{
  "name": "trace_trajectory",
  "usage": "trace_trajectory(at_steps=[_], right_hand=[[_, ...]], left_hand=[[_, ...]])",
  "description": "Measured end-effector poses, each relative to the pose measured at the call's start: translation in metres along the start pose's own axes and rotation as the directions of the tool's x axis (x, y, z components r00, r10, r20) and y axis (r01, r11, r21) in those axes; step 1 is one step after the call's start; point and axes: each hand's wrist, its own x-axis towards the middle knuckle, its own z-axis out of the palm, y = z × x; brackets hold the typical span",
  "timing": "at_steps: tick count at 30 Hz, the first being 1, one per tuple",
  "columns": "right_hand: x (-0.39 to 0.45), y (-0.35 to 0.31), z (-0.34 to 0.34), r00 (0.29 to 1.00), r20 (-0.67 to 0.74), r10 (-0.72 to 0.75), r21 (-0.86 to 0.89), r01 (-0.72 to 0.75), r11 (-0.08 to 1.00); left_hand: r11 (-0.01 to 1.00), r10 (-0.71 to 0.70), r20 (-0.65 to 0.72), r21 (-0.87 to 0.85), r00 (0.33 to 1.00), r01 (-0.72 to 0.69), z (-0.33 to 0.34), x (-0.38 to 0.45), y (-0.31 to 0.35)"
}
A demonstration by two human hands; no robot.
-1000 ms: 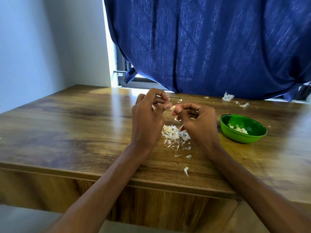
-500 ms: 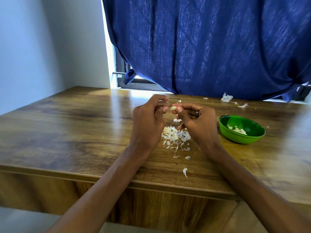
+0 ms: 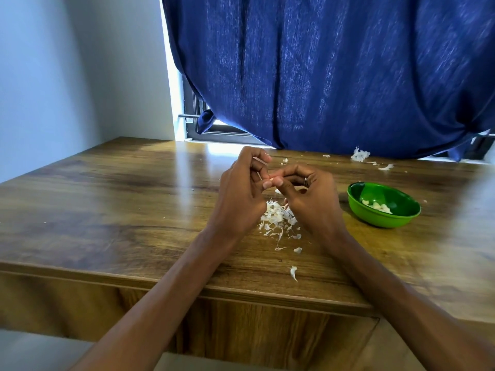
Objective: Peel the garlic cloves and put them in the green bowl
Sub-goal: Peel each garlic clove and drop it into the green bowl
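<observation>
Both hands meet above the middle of the wooden table (image 3: 107, 210). My right hand (image 3: 310, 202) pinches a small pale garlic clove (image 3: 272, 179) between thumb and forefinger. My left hand (image 3: 241, 199) has its fingers curled and its thumb tip pressed against the same clove; most of the clove is hidden by the fingertips. A pile of white garlic skins (image 3: 278, 218) lies on the table just under the hands. The green bowl (image 3: 401, 222) sits to the right with a few peeled cloves (image 3: 379, 207) inside.
Loose skin flakes (image 3: 293, 272) lie near the table's front edge. More white scraps (image 3: 359, 155) rest at the back, under the blue curtain (image 3: 321, 70). A window frame (image 3: 214, 132) shows behind the curtain's left edge.
The hands have closed in on each other; the left thumb now covers the clove that showed between the fingertips before. The bowl has not moved on the table.
</observation>
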Motion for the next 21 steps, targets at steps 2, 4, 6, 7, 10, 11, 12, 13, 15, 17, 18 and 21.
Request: trace_trajectory(at_steps=[2,4,6,7,10,11,12,13,15,17,18,21], right_hand=[[-0.0008,-0.0023,0.0008,0.999,0.04,0.03,0.044,-0.032,0.999],[-0.0014,-0.0038,0.0018,0.998,0.049,0.05,0.053,-0.053,0.997],[-0.0026,-0.0049,0.0028,0.997,0.042,0.066,0.054,-0.068,0.996],[-0.003,-0.0052,0.0035,0.997,0.04,0.07,0.054,-0.073,0.996],[-0.0037,-0.0052,0.0044,0.997,0.033,0.074,0.05,-0.075,0.996],[-0.0039,-0.0049,0.0044,0.997,0.031,0.072,0.05,-0.074,0.996],[-0.0041,-0.0046,0.0045,0.997,0.03,0.068,0.048,-0.07,0.996],[-0.0042,-0.004,0.0044,0.998,0.028,0.064,0.047,-0.066,0.997],[-0.0047,-0.0027,0.0044,0.998,0.02,0.063,0.053,-0.064,0.997],[-0.0052,-0.0022,0.0048,0.998,0.016,0.065,0.066,-0.066,0.996],[-0.0053,-0.0023,0.0047,0.998,0.013,0.065,0.071,-0.066,0.995],[-0.0056,-0.0016,0.0051,0.998,-0.013,0.057,0.079,-0.056,0.995]], left_hand=[[0.999,0.009,0.0,0.037,1.0,-0.009,0.0002,-0.0008,-0.0024],[0.999,0.013,-0.006,0.05,1.0,-0.013,0.0006,-0.0013,-0.0037],[0.998,0.025,-0.014,0.06,1.0,-0.024,0.0014,-0.0012,-0.005],[0.997,0.031,-0.019,0.071,0.999,-0.029,0.002,-0.0011,-0.0055],[0.995,0.031,-0.018,0.092,0.999,-0.029,0.0039,-0.0009,-0.0059],[0.996,0.028,-0.015,0.085,0.999,-0.027,0.0047,-0.0011,-0.0061],[0.997,0.028,-0.011,0.077,1.0,-0.028,0.0053,-0.0015,-0.0062],[0.997,0.031,-0.008,0.07,0.999,-0.03,0.006,-0.0017,-0.0067],[0.997,0.04,0.002,0.068,0.999,-0.04,0.0075,-0.002,-0.0076],[0.996,0.047,0.001,0.08,0.999,-0.047,0.0082,-0.002,-0.0076],[0.995,0.051,-0.002,0.087,0.999,-0.05,0.008,-0.0019,-0.0064],[0.993,0.055,-0.015,0.105,0.998,-0.053,0.0079,-0.0021,-0.0015]])
